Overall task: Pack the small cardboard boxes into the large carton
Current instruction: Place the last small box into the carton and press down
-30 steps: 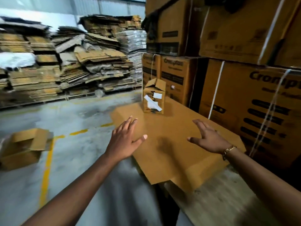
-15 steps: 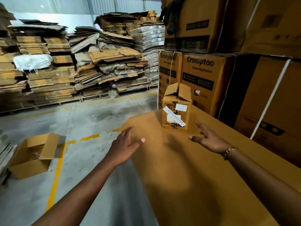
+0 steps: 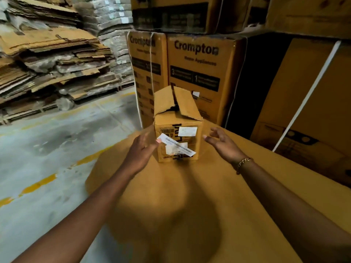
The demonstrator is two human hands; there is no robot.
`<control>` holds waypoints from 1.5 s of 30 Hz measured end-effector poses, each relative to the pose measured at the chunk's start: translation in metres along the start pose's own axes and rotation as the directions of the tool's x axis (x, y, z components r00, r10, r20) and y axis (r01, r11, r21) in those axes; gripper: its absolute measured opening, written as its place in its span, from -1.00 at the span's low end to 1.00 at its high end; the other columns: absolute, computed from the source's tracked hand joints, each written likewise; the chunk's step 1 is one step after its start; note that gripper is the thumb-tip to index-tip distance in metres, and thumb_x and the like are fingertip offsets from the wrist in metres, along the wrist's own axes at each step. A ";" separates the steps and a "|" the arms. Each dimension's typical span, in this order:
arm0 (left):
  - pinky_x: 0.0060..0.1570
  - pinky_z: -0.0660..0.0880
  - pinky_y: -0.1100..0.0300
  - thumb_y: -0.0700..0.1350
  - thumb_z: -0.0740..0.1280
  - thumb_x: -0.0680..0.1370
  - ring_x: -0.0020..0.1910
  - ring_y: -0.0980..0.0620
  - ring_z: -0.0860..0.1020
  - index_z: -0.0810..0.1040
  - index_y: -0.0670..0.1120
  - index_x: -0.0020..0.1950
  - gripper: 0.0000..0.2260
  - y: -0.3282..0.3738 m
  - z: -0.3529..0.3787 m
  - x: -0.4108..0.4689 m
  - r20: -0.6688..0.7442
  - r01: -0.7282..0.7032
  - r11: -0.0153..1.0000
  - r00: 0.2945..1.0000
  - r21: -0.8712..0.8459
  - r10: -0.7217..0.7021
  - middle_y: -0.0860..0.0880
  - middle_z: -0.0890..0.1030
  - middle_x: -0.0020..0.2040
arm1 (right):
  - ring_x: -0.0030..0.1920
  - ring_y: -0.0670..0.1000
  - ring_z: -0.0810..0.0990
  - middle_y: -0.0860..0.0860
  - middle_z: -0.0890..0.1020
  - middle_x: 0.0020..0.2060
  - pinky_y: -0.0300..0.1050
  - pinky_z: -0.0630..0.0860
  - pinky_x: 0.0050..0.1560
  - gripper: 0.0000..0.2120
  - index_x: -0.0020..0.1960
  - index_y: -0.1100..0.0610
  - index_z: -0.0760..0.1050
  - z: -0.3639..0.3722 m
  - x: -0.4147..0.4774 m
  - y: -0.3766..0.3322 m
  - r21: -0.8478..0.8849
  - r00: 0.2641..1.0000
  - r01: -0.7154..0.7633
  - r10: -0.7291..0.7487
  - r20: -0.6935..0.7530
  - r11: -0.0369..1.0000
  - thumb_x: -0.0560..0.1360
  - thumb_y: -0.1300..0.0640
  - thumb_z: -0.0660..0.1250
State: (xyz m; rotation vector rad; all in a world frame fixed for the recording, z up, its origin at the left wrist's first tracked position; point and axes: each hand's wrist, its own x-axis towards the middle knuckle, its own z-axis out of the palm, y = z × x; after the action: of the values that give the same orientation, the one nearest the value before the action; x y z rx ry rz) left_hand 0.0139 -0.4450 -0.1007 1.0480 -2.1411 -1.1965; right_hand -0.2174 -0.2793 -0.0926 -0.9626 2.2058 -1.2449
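Observation:
A small cardboard box point(image 3: 178, 128) stands upright on a flat cardboard sheet point(image 3: 190, 205), its top flaps loose and torn, white labels stuck on its front. My left hand point(image 3: 140, 152) is open at the box's left side, thumb tip at the front left edge, touching or nearly so. My right hand point(image 3: 221, 144) is open just right of the box, fingers curled, a small gap between them and the box. No large open carton shows in view.
Tall printed cartons point(image 3: 197, 73) are stacked right behind the box, and more strapped cartons point(image 3: 307, 103) stand to the right. Piles of flattened cardboard point(image 3: 51, 61) fill the far left. Grey concrete floor with a yellow line point(image 3: 38, 185) lies to the left.
I have come closer to the small box. Both hands have reached forward and now flank it, left and right. The open box on the floor at left has dropped out of view.

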 end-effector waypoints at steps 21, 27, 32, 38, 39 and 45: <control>-0.19 0.55 0.12 0.19 0.36 0.56 0.05 -0.06 0.64 0.43 0.01 0.44 -0.50 -0.037 0.051 0.226 0.212 0.324 0.712 0.946 -0.623 -0.244 -0.05 0.65 0.18 | -0.16 0.04 0.69 0.01 0.70 -0.14 -0.04 0.59 -0.15 -0.59 0.11 -0.05 0.49 0.054 0.181 -0.021 0.273 0.898 -0.435 0.437 0.055 0.858 0.38 -0.22 0.47; -0.14 0.53 0.06 0.02 0.42 0.54 0.07 -0.06 0.63 0.35 0.04 0.46 -0.48 -0.028 0.039 0.178 0.266 0.303 0.651 0.951 -0.696 -0.159 -0.08 0.63 0.20 | 0.07 0.12 0.65 0.05 0.64 0.12 0.11 0.63 0.03 -0.30 0.30 -0.10 0.38 0.057 0.116 -0.015 0.378 0.931 -0.316 0.362 -0.055 0.870 0.24 -0.24 0.52; -0.25 0.57 0.15 0.27 0.42 0.39 -0.08 0.13 0.66 0.24 0.20 0.52 -0.26 -0.021 0.053 0.069 0.240 0.183 0.773 0.970 -0.608 -0.042 0.04 0.62 0.18 | 0.14 0.00 0.65 -0.06 0.60 0.23 0.09 0.63 0.13 -0.16 0.40 -0.15 0.29 0.059 -0.009 0.012 0.492 0.926 -0.163 0.305 -0.223 0.855 0.23 -0.29 0.56; -0.08 0.61 0.13 0.50 0.39 0.30 0.04 0.18 0.65 0.27 0.29 0.48 -0.20 -0.003 0.093 -0.055 0.345 0.079 0.837 0.929 -0.542 0.136 0.14 0.61 0.24 | 0.13 -0.04 0.66 -0.12 0.60 0.22 0.05 0.66 0.06 -0.21 0.42 -0.29 0.25 0.025 -0.173 0.027 0.502 0.872 -0.129 0.339 -0.354 0.855 0.28 -0.27 0.54; -0.01 0.61 0.05 0.50 0.40 0.29 0.07 0.16 0.64 0.29 0.27 0.48 -0.18 0.004 0.102 -0.075 0.366 0.074 0.835 0.917 -0.545 0.158 0.13 0.61 0.25 | 0.11 -0.06 0.66 -0.13 0.60 0.21 -0.01 0.67 0.02 -0.24 0.39 -0.32 0.26 0.019 -0.203 0.029 0.515 0.852 -0.119 0.353 -0.386 0.849 0.29 -0.26 0.54; 0.16 0.57 -0.16 0.50 0.43 0.27 0.10 0.14 0.64 0.36 0.30 0.41 -0.24 0.062 0.155 -0.217 0.500 0.072 0.796 0.811 -0.601 0.304 0.20 0.64 0.17 | 0.06 -0.25 0.64 -0.26 0.62 0.12 -0.19 0.63 0.07 -0.48 0.18 -0.36 0.39 -0.032 -0.384 0.034 0.423 0.665 -0.027 0.332 -0.669 0.906 0.31 -0.20 0.55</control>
State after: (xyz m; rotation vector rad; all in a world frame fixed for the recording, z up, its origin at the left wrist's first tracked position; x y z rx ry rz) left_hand 0.0106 -0.1733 -0.1336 0.2572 -1.9247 -2.1445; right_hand 0.0060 0.0363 -0.0943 -0.0318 2.3526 -2.1195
